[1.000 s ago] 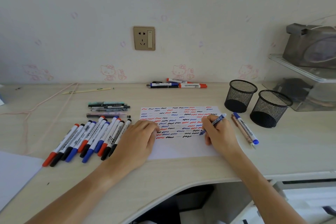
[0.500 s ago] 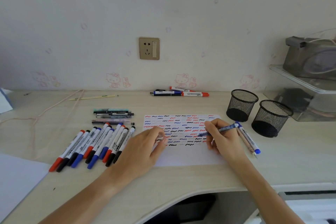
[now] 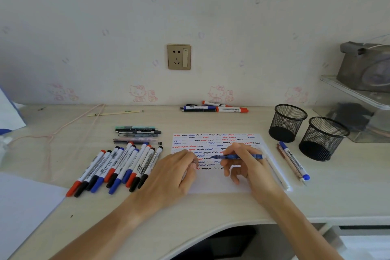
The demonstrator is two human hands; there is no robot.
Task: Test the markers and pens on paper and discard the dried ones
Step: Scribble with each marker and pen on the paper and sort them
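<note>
The fingers (image 3: 233, 155) of the right hand (image 3: 249, 167) pinch a blue pen (image 3: 238, 156), which lies almost level above the paper (image 3: 217, 183), tip pointing left and lifted off the sheet rather than writing. The left hand (image 3: 175, 173) rests on the paper's left edge, its fingers loosely curled and holding nothing, pinning the sheet to the desk (image 3: 348, 192).

The upper two thirds of the paper is filled with rows of short red, blue and black squiggles, some bold and some faint, so many tests are evidently done; the lower strip is bare. Whether the blue pen left a mark just now cannot be told, as the hand covers that spot.

To the left lies a fanned row of markers (image 3: 118, 169) with red, black and blue caps, and above them a small stack of pens (image 3: 137, 133). Just right of the paper lie a white pen (image 3: 278, 175) and a blue-capped marker (image 3: 294, 160) beside a brownish pen. A further few markers (image 3: 213, 107) lie by the wall. The two mesh cups (image 3: 306, 131) look empty.

Which pile is tested, which waits and which is for discarding cannot be told for certain; the sorting appears far from finished.
</note>
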